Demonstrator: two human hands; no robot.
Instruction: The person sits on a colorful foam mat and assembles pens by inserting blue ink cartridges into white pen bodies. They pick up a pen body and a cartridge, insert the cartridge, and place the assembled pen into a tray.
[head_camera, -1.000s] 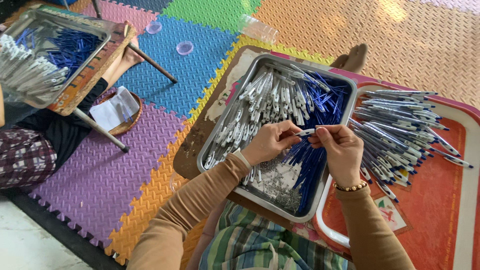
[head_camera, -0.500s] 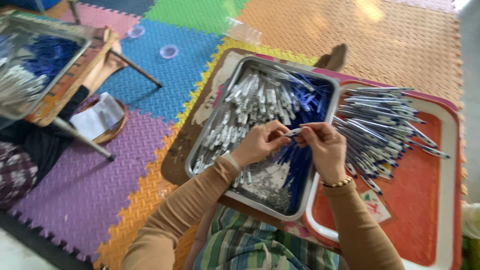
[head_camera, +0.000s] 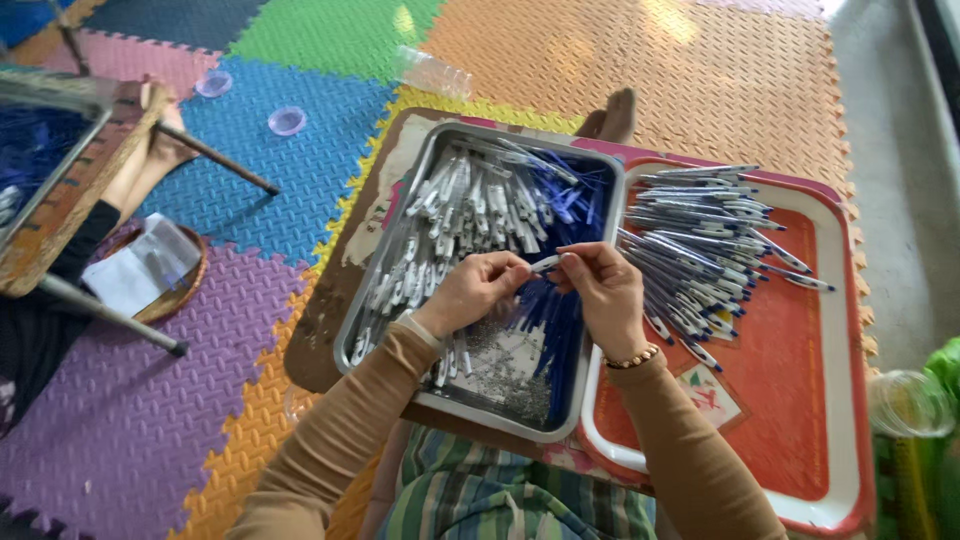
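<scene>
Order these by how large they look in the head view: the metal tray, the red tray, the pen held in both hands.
1. Red tray
2. Metal tray, a little smaller, though arms cover part of both
3. Pen, pinched between left hand and right hand

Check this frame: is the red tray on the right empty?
No, the red tray holds a pile of assembled pens across its upper part, beside the metal tray where both hands work.

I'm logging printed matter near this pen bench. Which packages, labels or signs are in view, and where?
Printed picture label: on the red tray, near its front left corner, right of the right hand; four-sided, pale with red and green marks.
Green package: far right edge, partly cut off.
No screens or signs.
</scene>
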